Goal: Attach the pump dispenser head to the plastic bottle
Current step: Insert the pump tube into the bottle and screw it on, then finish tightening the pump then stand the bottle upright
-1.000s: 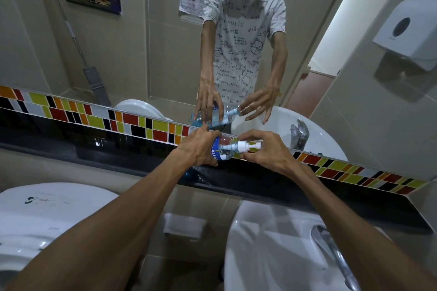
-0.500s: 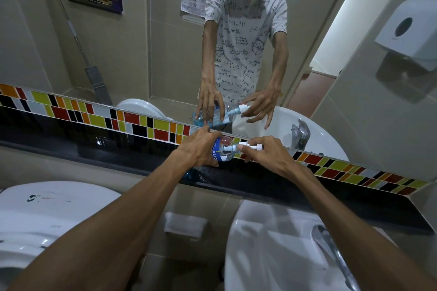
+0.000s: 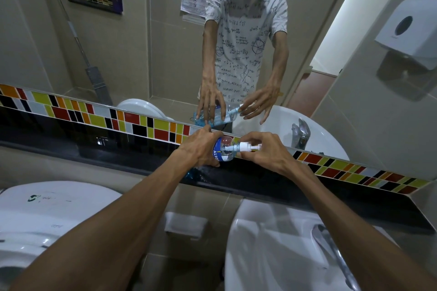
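A clear plastic bottle (image 3: 224,151) with a blue label lies tilted on its side above the black ledge (image 3: 260,182). My left hand (image 3: 201,149) grips its body. The white pump dispenser head (image 3: 246,147) sits at the bottle's neck, nozzle pointing right. My right hand (image 3: 262,151) pinches the pump's collar between thumb and fingers. The mirror above repeats both hands and the bottle. Blue liquid shows at the bottle's low end by the ledge.
A white sink (image 3: 283,248) with a chrome tap (image 3: 331,250) lies below right. A white toilet tank lid (image 3: 47,210) is at lower left. A coloured tile strip (image 3: 142,123) runs under the mirror. A paper dispenser (image 3: 411,30) hangs on the right wall.
My right hand's fingers have shifted around the pump collar, and the pump head sits closer against the bottle neck. Left hand holds the bottle almost still.
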